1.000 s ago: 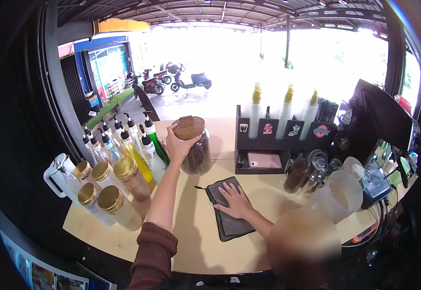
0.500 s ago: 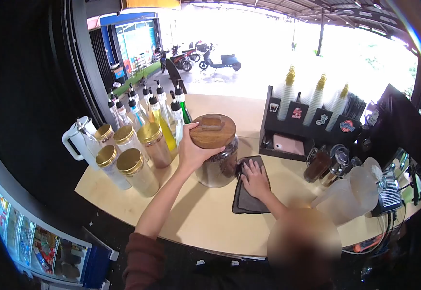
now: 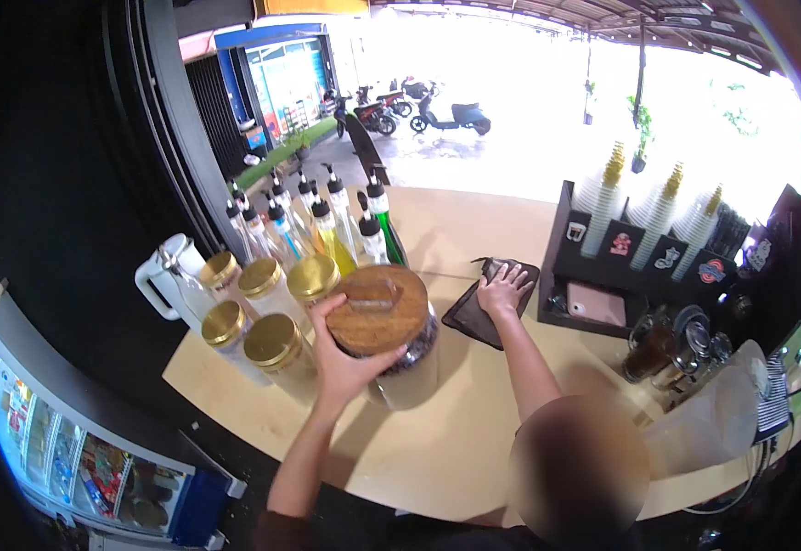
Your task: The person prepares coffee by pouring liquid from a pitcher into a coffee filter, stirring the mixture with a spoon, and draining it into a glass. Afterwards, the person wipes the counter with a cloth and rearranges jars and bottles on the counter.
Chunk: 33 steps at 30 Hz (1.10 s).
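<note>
My left hand (image 3: 347,367) is wrapped round the upper part of a large glass jar (image 3: 411,378), its thumb and fingers at opposite sides of the wooden lid (image 3: 391,321). Dark contents show through the glass below the lid. Whether the jar's base touches the counter, I cannot tell. Farther forward and to the right, my right hand (image 3: 504,288) lies flat with fingers spread on a dark folded cloth (image 3: 472,314) on the counter.
Gold-lidded jars (image 3: 274,340) and several pump bottles (image 3: 332,243) crowd the left side, beside a white jug (image 3: 166,275). A black cup organizer (image 3: 557,248) holds stacked cups and a phone (image 3: 595,305). Glass vessels (image 3: 648,356) and a clear plastic pitcher (image 3: 708,422) stand at right.
The jar has come nearer to me and left in my left hand. My right hand and the cloth have slid forward across the counter. The view has shifted slightly.
</note>
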Tool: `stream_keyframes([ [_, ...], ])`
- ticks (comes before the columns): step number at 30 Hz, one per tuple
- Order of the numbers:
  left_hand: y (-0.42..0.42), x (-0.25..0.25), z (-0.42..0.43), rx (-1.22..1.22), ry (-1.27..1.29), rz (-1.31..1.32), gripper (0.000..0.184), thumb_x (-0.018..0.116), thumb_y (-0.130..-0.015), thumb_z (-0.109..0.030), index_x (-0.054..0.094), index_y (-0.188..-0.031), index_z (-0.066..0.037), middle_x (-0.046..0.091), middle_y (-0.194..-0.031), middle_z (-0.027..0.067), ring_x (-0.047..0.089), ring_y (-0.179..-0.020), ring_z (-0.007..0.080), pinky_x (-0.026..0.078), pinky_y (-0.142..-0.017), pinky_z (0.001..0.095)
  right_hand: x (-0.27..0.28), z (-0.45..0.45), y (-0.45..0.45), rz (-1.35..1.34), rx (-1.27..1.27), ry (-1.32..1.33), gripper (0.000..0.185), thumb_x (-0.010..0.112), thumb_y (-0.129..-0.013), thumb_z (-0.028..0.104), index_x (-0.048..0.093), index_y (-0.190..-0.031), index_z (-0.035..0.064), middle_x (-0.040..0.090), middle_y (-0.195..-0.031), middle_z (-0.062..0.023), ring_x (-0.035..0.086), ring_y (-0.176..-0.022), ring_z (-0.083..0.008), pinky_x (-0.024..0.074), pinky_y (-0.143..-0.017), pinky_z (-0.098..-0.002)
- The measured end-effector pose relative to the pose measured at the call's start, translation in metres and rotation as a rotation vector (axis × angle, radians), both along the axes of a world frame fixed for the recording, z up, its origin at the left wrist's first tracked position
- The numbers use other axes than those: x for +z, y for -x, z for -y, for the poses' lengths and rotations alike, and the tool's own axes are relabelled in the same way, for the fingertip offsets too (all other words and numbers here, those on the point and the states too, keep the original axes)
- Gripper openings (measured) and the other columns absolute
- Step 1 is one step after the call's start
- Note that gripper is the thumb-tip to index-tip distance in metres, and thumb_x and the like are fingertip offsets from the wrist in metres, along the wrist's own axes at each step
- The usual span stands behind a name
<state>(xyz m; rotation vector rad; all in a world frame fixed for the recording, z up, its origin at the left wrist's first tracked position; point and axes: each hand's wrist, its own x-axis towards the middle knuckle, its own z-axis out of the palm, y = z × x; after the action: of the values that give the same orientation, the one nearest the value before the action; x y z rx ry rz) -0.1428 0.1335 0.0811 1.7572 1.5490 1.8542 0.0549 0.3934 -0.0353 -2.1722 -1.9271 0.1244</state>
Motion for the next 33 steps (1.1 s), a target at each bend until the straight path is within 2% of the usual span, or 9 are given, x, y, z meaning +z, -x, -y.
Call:
stream_keyframes([
  [2, 0.002, 0.0, -0.002, -0.022, -0.014, -0.007, 0.093, 0.091, -0.051, -0.018, 0.035, -0.124, -0.004, 0.042, -0.119, 0.0107, 0.045, -0.114, 0.0227, 0.038, -0.099, 0.0365, 0.002, -0.016, 0.026, 0.042, 0.053, 0.013, 0.068, 0.031, -0.094, 0.048, 0.02, -0.149, 0.0093, 0.009, -0.156, -0.0159, 0.007, -0.142, -0.0407, 0.0038, -0.112, -0.0574],
  [5, 0.001, -0.001, -0.001, -0.054, 0.016, 0.023, 0.094, 0.09, -0.051, -0.018, 0.034, -0.125, -0.004, 0.04, -0.119, 0.0104, 0.044, -0.115, 0.0228, 0.037, -0.1, 0.0369, -0.008, -0.015, 0.062, 0.079, 0.608, -0.025, 0.06, 0.033, -0.093, 0.053, 0.025, -0.147, 0.0291, 0.016, -0.155, -0.0103, 0.012, -0.143, -0.0342, 0.003, -0.113, -0.0544],
  [9, 0.002, -0.003, -0.003, -0.059, -0.004, 0.005, 0.093, 0.09, -0.052, -0.016, 0.034, -0.126, -0.005, 0.04, -0.12, 0.0109, 0.044, -0.115, 0.0229, 0.037, -0.1, 0.0369, -0.007, -0.006, 0.026, 0.048, 0.944, -0.08, 0.054, 0.034, -0.093, 0.051, 0.034, -0.144, 0.0301, 0.021, -0.154, -0.0079, 0.016, -0.142, -0.0306, 0.006, -0.116, -0.0485],
  [13, 0.004, -0.004, -0.003, -0.055, 0.0, 0.014, 0.093, 0.09, -0.052, -0.016, 0.034, -0.126, -0.006, 0.039, -0.121, 0.0115, 0.044, -0.115, 0.023, 0.037, -0.1, 0.0369, 0.001, -0.035, 0.002, 0.07, 0.053, 0.038, 0.064, 0.03, -0.094, 0.052, 0.023, -0.148, 0.019, 0.01, -0.156, -0.0133, 0.009, -0.143, -0.0366, 0.0053, -0.112, -0.058],
  [15, 0.004, -0.001, -0.001, -0.039, 0.0, 0.005, 0.092, 0.09, -0.053, -0.017, 0.034, -0.125, -0.006, 0.041, -0.12, 0.0118, 0.046, -0.114, 0.0228, 0.038, -0.098, 0.0365, 0.004, -0.024, 0.027, 0.072, 0.018, 0.059, 0.065, 0.03, -0.094, 0.053, 0.02, -0.149, 0.0203, 0.007, -0.156, -0.0148, 0.008, -0.143, -0.0373, 0.0045, -0.111, -0.0595],
  [17, 0.003, 0.0, 0.0, -0.034, 0.019, -0.021, 0.091, 0.089, -0.055, -0.017, 0.033, -0.125, -0.006, 0.043, -0.119, 0.0125, 0.048, -0.112, 0.0231, 0.04, -0.097, 0.0362, -0.002, -0.006, 0.04, 0.122, 0.473, 0.025, 0.066, 0.032, -0.093, 0.054, 0.022, -0.149, 0.0201, 0.009, -0.156, -0.0107, 0.011, -0.143, -0.0353, 0.0077, -0.111, -0.0592],
  [19, 0.008, -0.004, -0.004, -0.049, 0.007, -0.032, 0.091, 0.089, -0.055, -0.017, 0.033, -0.125, -0.006, 0.044, -0.119, 0.013, 0.049, -0.111, 0.0235, 0.041, -0.097, 0.0366, -0.006, 0.019, 0.037, 0.161, 0.93, 0.008, 0.058, 0.034, -0.093, 0.056, 0.028, -0.146, 0.0328, 0.013, -0.156, -0.0081, 0.01, -0.144, -0.0294, 0.01, -0.113, -0.0545],
  [25, 0.002, 0.001, 0.002, -0.039, 0.035, 0.001, 0.09, 0.089, -0.056, -0.028, 0.034, -0.124, -0.007, 0.05, -0.119, 0.0186, 0.054, -0.109, 0.0306, 0.045, -0.092, 0.0414, 0.01, 0.028, -0.032, 0.065, 0.135, 0.032, 0.072, 0.03, -0.092, 0.059, 0.021, -0.149, 0.0158, 0.012, -0.155, -0.0148, 0.013, -0.143, -0.0338, 0.0071, -0.114, -0.0517],
  [33, -0.01, -0.001, -0.002, 0.083, -0.096, 0.013, 0.087, 0.092, -0.05, -0.028, 0.043, -0.117, -0.006, 0.053, -0.113, 0.0124, 0.054, -0.107, 0.0257, 0.043, -0.094, 0.0393, -0.01, 0.135, -0.057, 0.082, 0.382, -0.089, 0.072, 0.035, -0.091, 0.058, 0.026, -0.147, 0.014, 0.017, -0.152, -0.021, 0.017, -0.14, -0.0391, 0.0094, -0.112, -0.0558],
])
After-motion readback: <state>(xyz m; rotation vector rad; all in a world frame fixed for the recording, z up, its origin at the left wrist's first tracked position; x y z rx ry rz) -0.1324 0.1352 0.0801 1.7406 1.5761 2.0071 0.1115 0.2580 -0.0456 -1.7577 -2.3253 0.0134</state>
